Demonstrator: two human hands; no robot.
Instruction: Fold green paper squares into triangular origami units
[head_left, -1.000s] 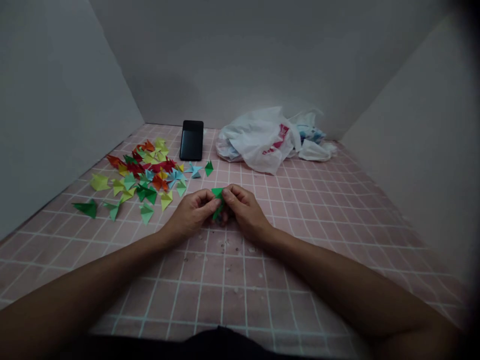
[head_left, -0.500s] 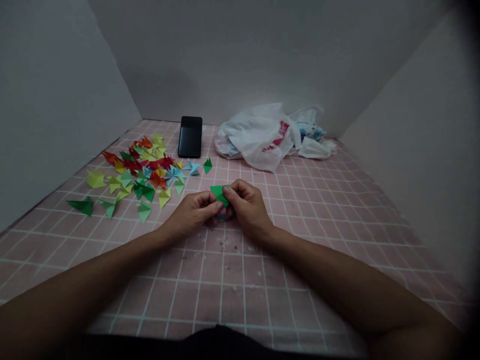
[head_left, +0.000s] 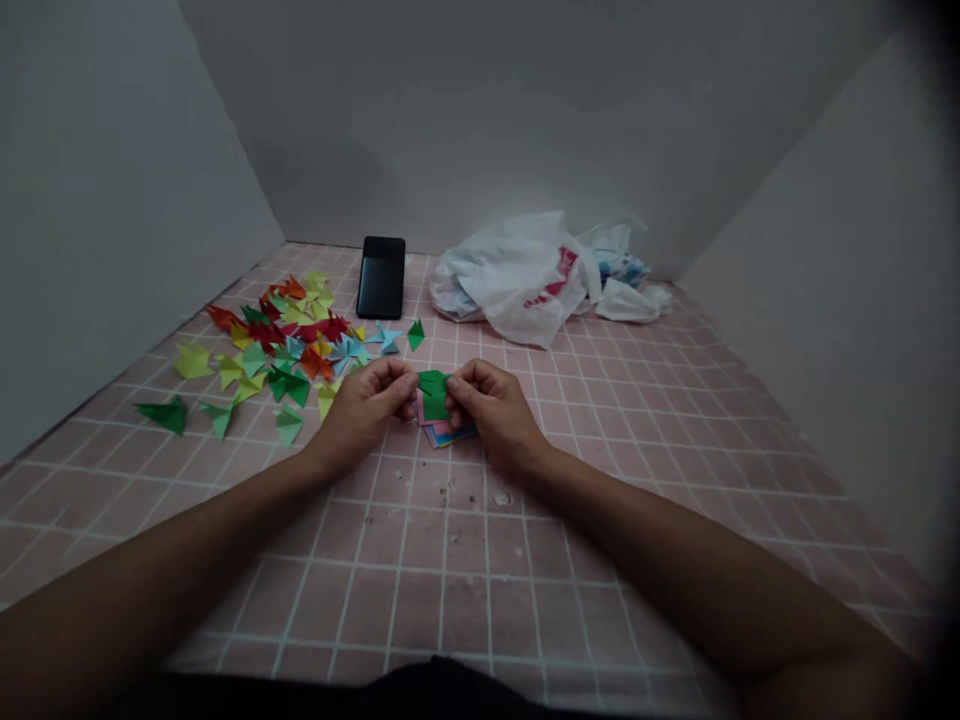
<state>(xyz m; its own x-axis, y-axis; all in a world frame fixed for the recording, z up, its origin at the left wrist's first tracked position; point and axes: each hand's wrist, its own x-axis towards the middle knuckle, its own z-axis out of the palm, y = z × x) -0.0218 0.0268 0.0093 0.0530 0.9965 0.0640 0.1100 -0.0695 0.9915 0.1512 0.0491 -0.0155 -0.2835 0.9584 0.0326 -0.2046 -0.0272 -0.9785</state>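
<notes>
A piece of green origami paper [head_left: 435, 401], partly folded, is held up between both hands at the middle of the table. My left hand [head_left: 381, 392] pinches its left edge between thumb and fingers. On the right edge, my right hand [head_left: 487, 400] grips it the same way. Beneath the green paper lies a small stack of coloured paper sheets [head_left: 441, 437], with pink, blue and yellow edges showing. My fingers partly hide the stack and the paper's sides.
Many folded paper pieces [head_left: 285, 380] in several colours spread over the left side. A black phone [head_left: 381, 278] lies at the back. Right of it sits a white plastic bag [head_left: 517, 275], then a smaller bag [head_left: 626, 285]. Walls enclose the pink checked tablecloth [head_left: 675, 430].
My left hand has shifted left and slightly up, taking the paper by its left edge. More of the green paper and the stack below it now shows.
</notes>
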